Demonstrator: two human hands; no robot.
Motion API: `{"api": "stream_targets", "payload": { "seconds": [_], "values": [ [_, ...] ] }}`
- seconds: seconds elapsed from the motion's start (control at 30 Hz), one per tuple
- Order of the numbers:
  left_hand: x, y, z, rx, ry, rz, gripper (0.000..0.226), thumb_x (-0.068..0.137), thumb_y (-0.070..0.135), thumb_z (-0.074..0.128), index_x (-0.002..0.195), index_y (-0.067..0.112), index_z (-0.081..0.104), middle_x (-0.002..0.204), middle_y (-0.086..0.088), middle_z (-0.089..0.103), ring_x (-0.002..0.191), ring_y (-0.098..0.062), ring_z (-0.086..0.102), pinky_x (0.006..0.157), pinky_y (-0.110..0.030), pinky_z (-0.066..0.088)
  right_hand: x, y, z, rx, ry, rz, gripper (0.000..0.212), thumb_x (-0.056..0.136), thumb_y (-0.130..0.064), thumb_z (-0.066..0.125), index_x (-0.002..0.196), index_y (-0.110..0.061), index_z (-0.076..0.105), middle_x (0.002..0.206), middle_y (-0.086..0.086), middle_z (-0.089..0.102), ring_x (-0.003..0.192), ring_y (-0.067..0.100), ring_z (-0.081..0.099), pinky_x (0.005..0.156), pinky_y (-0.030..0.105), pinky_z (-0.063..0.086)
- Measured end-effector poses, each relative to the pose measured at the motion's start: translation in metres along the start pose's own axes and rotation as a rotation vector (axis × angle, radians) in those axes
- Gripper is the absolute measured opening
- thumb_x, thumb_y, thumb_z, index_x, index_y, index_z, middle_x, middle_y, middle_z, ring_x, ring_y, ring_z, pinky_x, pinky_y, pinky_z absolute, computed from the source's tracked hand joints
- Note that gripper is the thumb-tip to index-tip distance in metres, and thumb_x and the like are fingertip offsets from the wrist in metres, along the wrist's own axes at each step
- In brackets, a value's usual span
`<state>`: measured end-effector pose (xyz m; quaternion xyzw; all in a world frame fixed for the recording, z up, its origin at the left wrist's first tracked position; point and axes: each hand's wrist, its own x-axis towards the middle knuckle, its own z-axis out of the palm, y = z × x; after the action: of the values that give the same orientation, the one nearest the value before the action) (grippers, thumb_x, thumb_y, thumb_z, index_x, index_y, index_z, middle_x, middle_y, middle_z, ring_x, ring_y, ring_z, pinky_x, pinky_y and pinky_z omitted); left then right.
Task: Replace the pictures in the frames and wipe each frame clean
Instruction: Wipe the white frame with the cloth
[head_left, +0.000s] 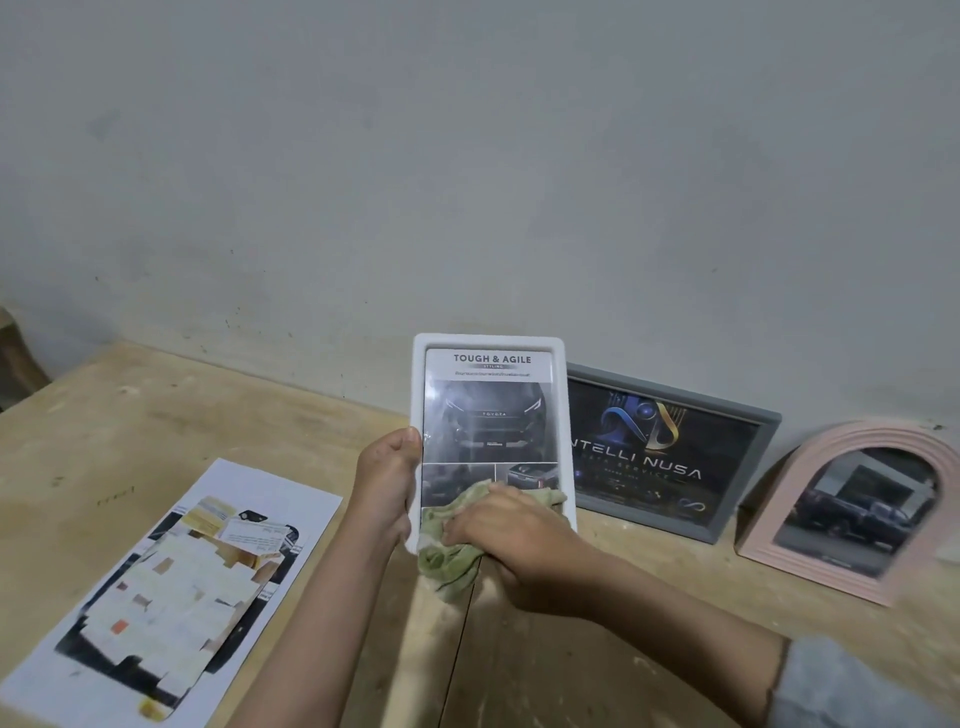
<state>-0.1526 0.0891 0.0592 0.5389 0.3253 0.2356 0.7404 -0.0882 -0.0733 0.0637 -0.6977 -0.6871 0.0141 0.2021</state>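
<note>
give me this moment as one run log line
step: wiping white frame | left hand: holds frame upright | right hand: rubs cloth on lower glass | grey frame, pink frame: lean on wall

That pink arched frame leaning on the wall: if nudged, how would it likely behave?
The pink arched frame leans tilted against the wall, so a push could probably tip or slide it. It looks rigid and light. Its glossy front seems to reflect, so it may scratch or crack.

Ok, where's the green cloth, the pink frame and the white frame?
green cloth (451, 545): head view, on its bunched lower fold, below the right hand.
pink frame (883, 441): head view, on the top of its arched rim.
white frame (488, 341): head view, on its top edge.
</note>
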Motion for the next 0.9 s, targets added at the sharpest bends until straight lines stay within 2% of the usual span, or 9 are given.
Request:
{"api": "stream_targets", "payload": {
  "seconds": [0.1,0.2,0.27,0.37,0.43,0.53,0.67,0.77,0.9],
  "values": [
    [-0.005,0.007,0.001,0.006,0.003,0.005,0.042,0.097,0.003,0.042,0.055,0.008,0.044,0.048,0.004,0.051,0.038,-0.005,0.048,0.04,-0.014,0.04,-0.006,0.006,-0.009,-0.062,-0.112,0.044,0.045,0.071,0.005,0.054,0.108,-0.022,0.057,0.104,0.0,0.063,0.097,0.023,0.053,0.087,0.038,0.043],
    [-0.001,0.012,-0.005,0.016,0.022,0.031,0.031,0.097,0.008,0.044,0.078,-0.014,0.051,0.07,-0.013,0.058,0.063,-0.02,0.056,0.055,-0.024,0.048,-0.019,0.015,-0.022,-0.154,-0.177,0.031,0.043,0.071,0.003,0.051,0.105,-0.022,0.057,0.095,-0.003,0.063,0.086,0.022,0.051,0.075,0.035,0.044],
    [-0.001,0.016,-0.011,0.028,0.04,0.054,0.031,0.098,0.011,0.044,0.081,-0.013,0.054,0.073,-0.016,0.053,0.066,-0.024,0.049,0.058,-0.029,0.045,-0.026,0.023,-0.029,-0.265,-0.234,0.013,0.039,0.069,0.003,0.05,0.1,-0.021,0.057,0.088,-0.003,0.063,0.082,0.023,0.053,0.069,0.034,0.045],
    [0.0,0.018,-0.014,0.097,0.046,0.087,0.031,0.097,0.009,0.042,0.071,-0.007,0.048,0.068,-0.013,0.042,0.062,-0.021,0.039,0.054,-0.027,0.036,-0.024,0.024,-0.049,-0.338,-0.347,0.037,0.04,0.073,0.001,0.048,0.104,-0.022,0.056,0.091,-0.002,0.062,0.089,0.025,0.053,0.072,0.037,0.045],
    [0.002,0.017,-0.014,0.125,0.031,0.111,0.034,0.098,0.009,0.042,0.075,-0.015,0.048,0.068,-0.017,0.049,0.063,-0.024,0.047,0.059,-0.031,0.043,-0.011,0.02,-0.068,-0.304,-0.355,0.114,0.042,0.076,-0.002,0.049,0.111,-0.023,0.057,0.096,0.0,0.062,0.095,0.024,0.052,0.076,0.037,0.044],
    [0.002,0.017,-0.015,0.199,-0.023,0.147,0.034,0.1,0.014,0.045,0.083,-0.006,0.065,0.078,-0.019,0.069,0.073,-0.028,0.064,0.073,-0.036,0.051,0.014,0.022,-0.095,-0.282,-0.146,0.15,0.047,0.074,-0.004,0.054,0.117,-0.021,0.058,0.103,0.0,0.064,0.094,0.026,0.055,0.078,0.037,0.046],
    [-0.008,0.017,-0.007,0.29,-0.086,0.211,0.033,0.099,0.014,0.046,0.081,-0.001,0.068,0.083,-0.024,0.07,0.076,-0.032,0.065,0.075,-0.04,0.051,0.048,0.04,-0.104,-0.531,0.285,0.002,0.062,0.067,0.0,0.043,0.125,-0.016,0.059,0.124,0.003,0.063,0.076,0.027,0.053,0.062,0.034,0.046],
    [-0.015,0.017,-0.001,0.276,-0.094,0.236,0.027,0.098,0.012,0.047,0.084,-0.006,0.062,0.07,-0.025,0.062,0.063,-0.027,0.055,0.062,-0.034,0.042,0.069,0.052,-0.094,-0.684,0.366,-0.095,0.039,0.086,-0.008,0.052,0.124,-0.016,0.061,0.129,0.005,0.06,0.072,0.027,0.052,0.056,0.034,0.044],
    [-0.02,0.012,-0.008,0.29,-0.033,0.264,0.027,0.098,0.01,0.046,0.081,-0.007,0.058,0.057,-0.006,0.053,0.053,-0.017,0.046,0.054,-0.027,0.033,0.071,0.067,-0.08,-0.751,0.381,-0.175,0.04,0.087,0.0,0.055,0.124,-0.014,0.059,0.132,0.009,0.058,0.067,0.026,0.049,0.054,0.035,0.043]
  ]
}}
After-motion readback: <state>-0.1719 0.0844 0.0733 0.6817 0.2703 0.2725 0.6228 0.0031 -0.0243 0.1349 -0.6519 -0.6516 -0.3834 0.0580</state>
